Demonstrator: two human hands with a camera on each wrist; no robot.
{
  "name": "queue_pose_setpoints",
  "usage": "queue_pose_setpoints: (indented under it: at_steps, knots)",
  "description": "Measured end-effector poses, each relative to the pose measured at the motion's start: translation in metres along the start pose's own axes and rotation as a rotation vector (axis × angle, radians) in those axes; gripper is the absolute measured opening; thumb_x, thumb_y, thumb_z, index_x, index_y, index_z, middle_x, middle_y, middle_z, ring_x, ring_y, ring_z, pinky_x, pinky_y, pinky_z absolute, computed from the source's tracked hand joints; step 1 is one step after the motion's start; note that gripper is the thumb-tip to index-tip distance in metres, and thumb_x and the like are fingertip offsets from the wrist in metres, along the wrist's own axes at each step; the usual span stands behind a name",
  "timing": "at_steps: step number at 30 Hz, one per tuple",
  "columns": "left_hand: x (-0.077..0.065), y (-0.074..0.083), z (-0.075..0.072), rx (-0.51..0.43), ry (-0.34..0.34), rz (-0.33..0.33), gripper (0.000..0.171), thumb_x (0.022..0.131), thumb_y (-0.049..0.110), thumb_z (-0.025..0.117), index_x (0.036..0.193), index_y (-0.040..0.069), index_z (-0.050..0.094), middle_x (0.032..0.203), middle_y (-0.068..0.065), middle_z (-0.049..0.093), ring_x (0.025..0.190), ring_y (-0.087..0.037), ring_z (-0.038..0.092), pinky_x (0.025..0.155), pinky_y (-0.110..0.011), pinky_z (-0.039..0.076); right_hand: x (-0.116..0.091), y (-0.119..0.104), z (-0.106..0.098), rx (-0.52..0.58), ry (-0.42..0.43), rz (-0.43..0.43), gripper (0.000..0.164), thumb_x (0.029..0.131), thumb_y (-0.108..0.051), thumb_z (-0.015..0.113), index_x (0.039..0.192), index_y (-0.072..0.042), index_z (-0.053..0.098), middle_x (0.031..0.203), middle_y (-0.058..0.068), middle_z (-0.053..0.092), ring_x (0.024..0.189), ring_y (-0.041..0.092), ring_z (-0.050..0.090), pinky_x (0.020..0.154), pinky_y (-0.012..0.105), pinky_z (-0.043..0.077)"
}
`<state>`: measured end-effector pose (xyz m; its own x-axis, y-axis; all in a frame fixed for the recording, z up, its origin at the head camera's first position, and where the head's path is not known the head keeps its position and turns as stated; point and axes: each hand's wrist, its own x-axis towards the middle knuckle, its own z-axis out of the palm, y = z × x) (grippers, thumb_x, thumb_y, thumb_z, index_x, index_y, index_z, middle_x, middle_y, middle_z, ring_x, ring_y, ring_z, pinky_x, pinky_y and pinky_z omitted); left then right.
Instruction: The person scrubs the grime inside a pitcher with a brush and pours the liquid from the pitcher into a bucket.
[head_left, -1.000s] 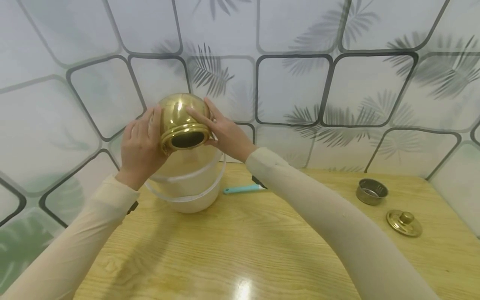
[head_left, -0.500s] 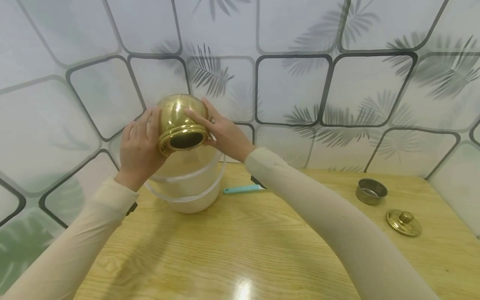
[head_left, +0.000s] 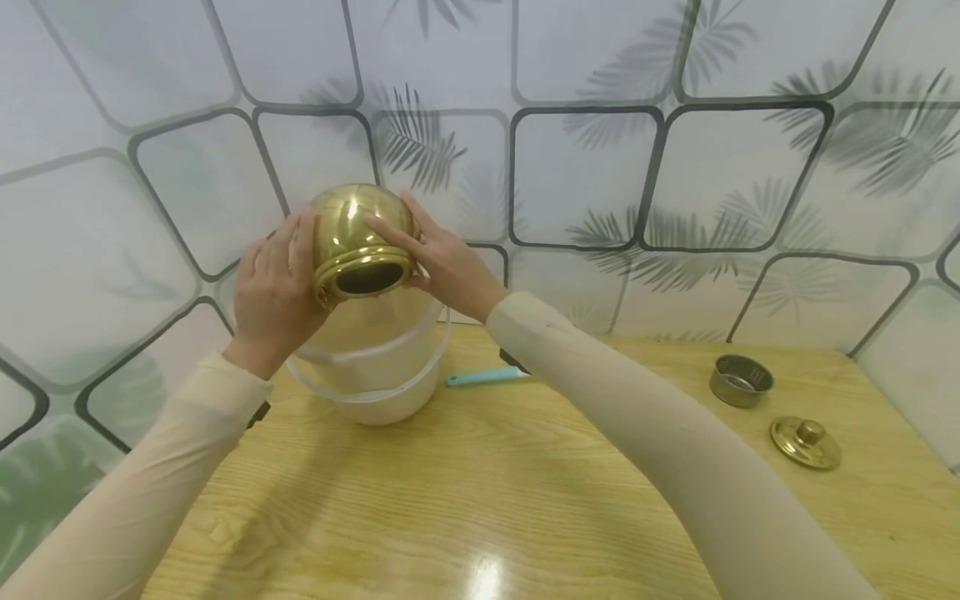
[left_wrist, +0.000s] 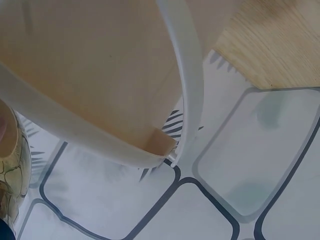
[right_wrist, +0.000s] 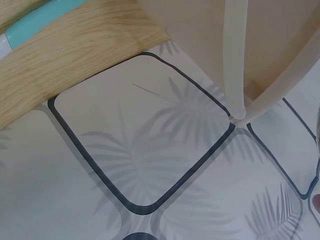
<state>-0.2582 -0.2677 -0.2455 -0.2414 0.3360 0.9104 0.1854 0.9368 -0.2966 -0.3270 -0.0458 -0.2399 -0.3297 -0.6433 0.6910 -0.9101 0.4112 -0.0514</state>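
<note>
In the head view a shiny gold metal teapot (head_left: 360, 221), lidless, is tipped over a white plastic bucket (head_left: 390, 392). Its dark round mouth faces down and toward me. My left hand (head_left: 273, 279) grips the pot's left side, the fingers lying along the curved body. From the right, my right hand (head_left: 453, 271) holds it, one finger stretched across the body and the thumb near the rim. No liquid can be seen leaving the mouth. The left wrist view shows the bucket's inside (left_wrist: 100, 65) and a sliver of the gold pot (left_wrist: 19, 170).
A turquoise-handled tool (head_left: 486, 377) lies right of the bucket, partly hidden by my right sleeve. Farther right on the wooden table (head_left: 480, 483) are a metal strainer basket (head_left: 741, 382) and a gold knobbed lid (head_left: 806, 442). A patterned wall (head_left: 585, 179) rises close behind.
The pot and both hands have shifted slightly left, with the pot still tipped over the bucket. The hold looks the same, and the things on the table have not moved.
</note>
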Motion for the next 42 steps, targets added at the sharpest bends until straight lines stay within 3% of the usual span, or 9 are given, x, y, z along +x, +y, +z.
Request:
queue_pose_setpoints:
  at_steps: [15,23,37,42]
  knots:
    - [0.0,-0.0013,-0.0028,0.008,-0.001,0.021,0.075,0.075,0.037,0.068,0.136,0.005,0.04,0.126,-0.019,0.057,0.086,-0.04,0.061,0.08,-0.047,0.047,-0.0016,-0.0027,0.001,-0.03,0.016,0.001,0.075,0.076,-0.022,0.076,0.14,-0.02,0.038,0.155,0.023,0.014,0.085,0.024,0.062,0.078,0.026,0.053]
    - [0.0009,0.0003,-0.0042,0.022,0.013,0.036,0.07,0.08,0.042,0.059,0.136,0.005,0.04,0.125,-0.019,0.058,0.085,-0.04,0.061,0.08,-0.047,0.047,-0.0037,-0.0024,0.0005,-0.029,0.039,-0.02,0.072,0.076,-0.021,0.076,0.139,-0.018,0.04,0.154,0.025,0.016,0.086,0.025,0.061,0.079,0.027,0.052]
    - [0.0015,0.003,-0.006,0.016,0.017,0.038,0.067,0.081,0.038,0.059,0.137,0.005,0.04,0.125,-0.02,0.057,0.085,-0.04,0.061,0.081,-0.047,0.047,-0.0053,-0.0004,0.0013,-0.049,0.102,-0.079,0.068,0.075,-0.021,0.076,0.135,-0.017,0.044,0.151,0.029,0.022,0.085,0.025,0.062,0.079,0.028,0.052]
    - [0.0021,0.003,-0.0068,0.02,0.042,0.032,0.062,0.087,0.042,0.052,0.136,0.006,0.042,0.124,-0.02,0.058,0.084,-0.041,0.061,0.082,-0.048,0.047,-0.005,0.0002,0.0025,-0.061,0.117,-0.089,0.065,0.076,-0.02,0.075,0.134,-0.017,0.044,0.15,0.029,0.024,0.086,0.026,0.061,0.079,0.029,0.052]
